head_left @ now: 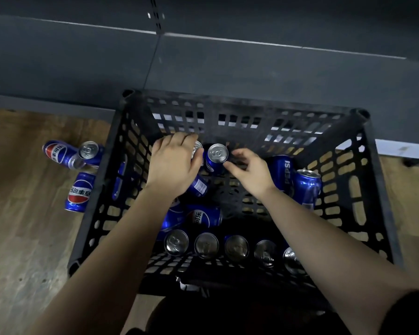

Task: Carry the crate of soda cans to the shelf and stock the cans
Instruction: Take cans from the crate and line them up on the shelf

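Note:
A black plastic crate [377,189] stands on the wooden floor in front of a dark grey shelf [252,68]. Several blue soda cans lie or stand inside it. My left hand [174,165] is down in the crate's far left part, its fingers curled over a can [198,146] of which only the silver top peeks out. Right beside that one stands another upright can [217,157]. My right hand [250,171] is just right of this can, with loosely curled fingers and the thumb tip at its side, holding nothing.
Three cans lie or stand on the floor left of the crate: one [58,153], a second [90,152], a third [79,192]. A row of upright cans [206,245] lines the crate's near wall. More cans [306,187] lean at its right side.

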